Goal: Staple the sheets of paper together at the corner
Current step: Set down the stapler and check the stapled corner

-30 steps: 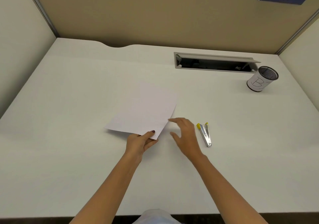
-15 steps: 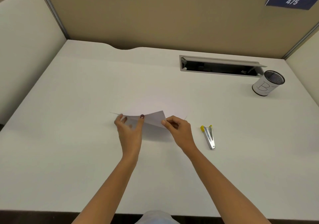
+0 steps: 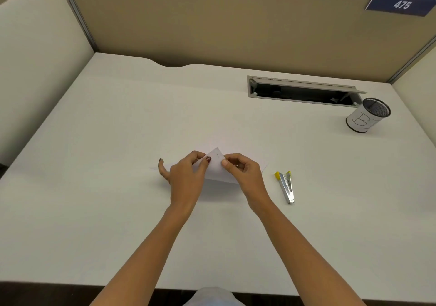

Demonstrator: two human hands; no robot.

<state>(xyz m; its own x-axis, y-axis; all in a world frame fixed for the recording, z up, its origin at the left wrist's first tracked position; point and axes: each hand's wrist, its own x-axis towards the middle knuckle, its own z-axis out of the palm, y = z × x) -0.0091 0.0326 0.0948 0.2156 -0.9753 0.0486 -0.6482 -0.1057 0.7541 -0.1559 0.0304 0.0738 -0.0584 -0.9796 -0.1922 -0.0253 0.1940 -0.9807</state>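
The white sheets of paper [image 3: 218, 167] are lifted off the white desk [image 3: 118, 140] at its middle, a corner pointing up between my hands. Faint small marks show near that raised corner. My left hand [image 3: 186, 174] pinches the paper from the left with thumb on top. My right hand [image 3: 240, 169] pinches it from the right, close to the corner. Much of the paper is hidden behind both hands. A small silver stapler with yellow ends [image 3: 286, 186] lies flat on the desk just right of my right hand, untouched.
A white mesh pen cup marked "B" [image 3: 366, 115] stands at the back right. A cable slot with an open flap [image 3: 302, 91] runs along the back of the desk. Beige partition walls enclose the desk; a sign reads 475 [image 3: 401, 4].
The paper lay flat with my left hand on its near edge; both hands have since lifted it and closed in on one corner. The stapler has not moved.
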